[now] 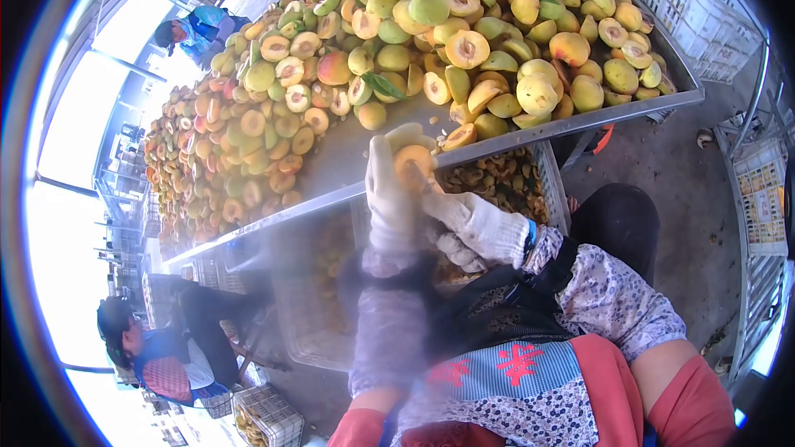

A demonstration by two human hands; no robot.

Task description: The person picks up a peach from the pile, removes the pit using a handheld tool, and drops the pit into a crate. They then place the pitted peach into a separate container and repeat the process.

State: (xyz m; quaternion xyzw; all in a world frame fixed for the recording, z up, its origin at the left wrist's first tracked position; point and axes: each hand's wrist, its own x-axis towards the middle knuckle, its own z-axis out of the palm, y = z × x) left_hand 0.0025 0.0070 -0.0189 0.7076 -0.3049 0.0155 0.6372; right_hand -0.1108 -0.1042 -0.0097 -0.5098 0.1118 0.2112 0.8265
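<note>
My left hand (387, 203), in a white glove, is closed around a peach half (411, 164) with its orange cut face showing, just over the table's near edge. My right hand (484, 228), in a knitted white glove with a blue cuff edge, is curled right beside the fruit. Its thumb and forefinger pinch together near the peach half; whatever they hold is too small or hidden to make out. Beyond both hands, a large heap of whole and halved peaches (468, 48) covers the metal table (352, 145). Some halves still contain stones.
Below the table edge, a crate (553, 182) holds small brown and yellow pieces. White plastic crates (696, 12) are stacked at the far right, others (762, 207) nearer. One person (178, 356) sits at the lower left; another (199, 33) is behind the heap.
</note>
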